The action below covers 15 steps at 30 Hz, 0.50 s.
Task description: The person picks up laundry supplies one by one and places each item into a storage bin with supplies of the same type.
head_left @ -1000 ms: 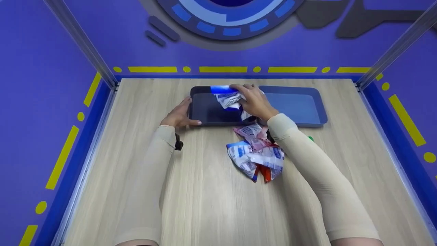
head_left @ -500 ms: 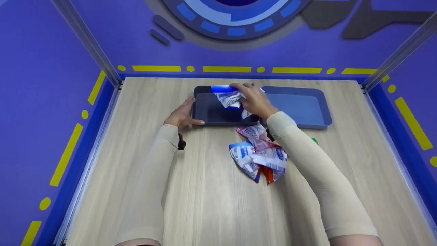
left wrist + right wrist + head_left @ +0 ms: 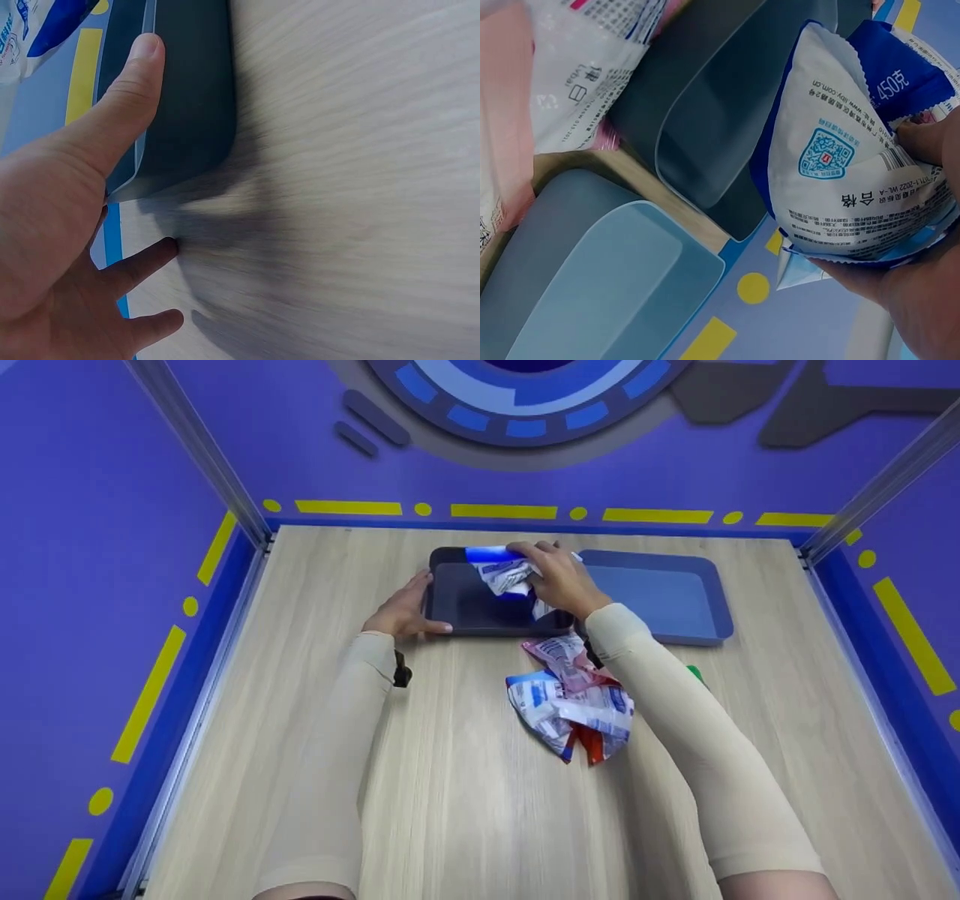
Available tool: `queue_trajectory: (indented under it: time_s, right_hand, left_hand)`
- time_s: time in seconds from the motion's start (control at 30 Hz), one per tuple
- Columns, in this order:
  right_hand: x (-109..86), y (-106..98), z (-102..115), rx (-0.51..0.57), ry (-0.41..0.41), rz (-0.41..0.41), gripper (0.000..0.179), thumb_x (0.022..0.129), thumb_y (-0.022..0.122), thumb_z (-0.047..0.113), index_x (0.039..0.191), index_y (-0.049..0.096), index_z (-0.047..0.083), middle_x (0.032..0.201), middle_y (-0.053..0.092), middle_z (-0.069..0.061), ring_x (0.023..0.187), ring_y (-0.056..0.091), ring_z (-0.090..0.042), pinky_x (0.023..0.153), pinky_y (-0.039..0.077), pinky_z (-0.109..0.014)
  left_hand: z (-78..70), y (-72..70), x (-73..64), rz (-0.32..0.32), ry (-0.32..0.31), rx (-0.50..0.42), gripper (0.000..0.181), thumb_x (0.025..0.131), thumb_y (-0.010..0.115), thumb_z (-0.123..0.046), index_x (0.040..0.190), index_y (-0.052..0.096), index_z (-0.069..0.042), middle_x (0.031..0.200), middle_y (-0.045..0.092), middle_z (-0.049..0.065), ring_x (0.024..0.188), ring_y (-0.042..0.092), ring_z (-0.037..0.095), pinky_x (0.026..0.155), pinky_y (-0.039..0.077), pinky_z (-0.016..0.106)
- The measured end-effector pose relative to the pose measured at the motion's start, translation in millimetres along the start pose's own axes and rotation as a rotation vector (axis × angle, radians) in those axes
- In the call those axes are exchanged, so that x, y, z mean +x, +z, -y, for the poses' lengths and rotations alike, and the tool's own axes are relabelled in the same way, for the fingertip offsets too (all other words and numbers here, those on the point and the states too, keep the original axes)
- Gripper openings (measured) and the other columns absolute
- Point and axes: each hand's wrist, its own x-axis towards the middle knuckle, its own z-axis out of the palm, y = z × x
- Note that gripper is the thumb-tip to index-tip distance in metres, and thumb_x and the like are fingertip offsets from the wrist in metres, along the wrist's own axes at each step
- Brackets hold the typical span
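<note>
My right hand (image 3: 564, 579) grips a crumpled blue-and-white plastic packet (image 3: 501, 574) over the right part of a dark grey tray (image 3: 476, 604). In the right wrist view, the packet (image 3: 817, 157) shows printed text and a square code, with thumb and fingers pinching its near side. My left hand (image 3: 401, 607) touches the tray's left end. Seen from the left wrist, its thumb lies straight along the tray's rim (image 3: 140, 154), and the other visible fingers are spread beside the corner.
A blue-grey tray (image 3: 656, 600) stands to the right of the dark one. In front of the trays lies a heap of crumpled packets, one pink (image 3: 566, 660) and others white and blue (image 3: 536, 697). Something green (image 3: 695, 672) shows beside the right sleeve. Purple walls enclose the wooden table (image 3: 450, 810).
The head view has shifted slightly, so the scene sits a little further right. Both hands and the held packet stay almost the same relative to the dark tray.
</note>
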Motion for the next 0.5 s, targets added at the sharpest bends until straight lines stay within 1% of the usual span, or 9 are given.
queue_trajectory:
  time_s: [0.3, 0.5]
  right_hand:
    - [4.1, 5.9, -1.6, 0.022, 0.012, 0.027, 0.058, 0.096, 0.064, -0.002, 0.149, 0.053, 0.018, 0.134, 0.063, -0.016, 0.114, 0.062, -0.037, 0.098, 0.053, -0.054]
    - [7.7, 7.4, -2.6, 0.022, 0.032, 0.034, 0.058, 0.097, 0.062, -0.002, 0.150, 0.052, 0.018, 0.137, 0.062, -0.015, 0.120, 0.060, -0.037, 0.101, 0.051, -0.055]
  left_hand:
    - [0.2, 0.4, -0.7, -0.001, -0.004, 0.014, 0.114, 0.084, 0.084, -0.045, 0.167, 0.012, -0.014, 0.174, 0.002, 0.003, 0.158, 0.008, 0.027, 0.127, 0.015, 0.045]
    - [-1.0, -0.8, -2.6, -0.009, -0.007, -0.009, 0.115, 0.084, 0.085, -0.045, 0.167, 0.012, -0.013, 0.174, 0.002, 0.002, 0.158, 0.008, 0.026, 0.127, 0.014, 0.045]
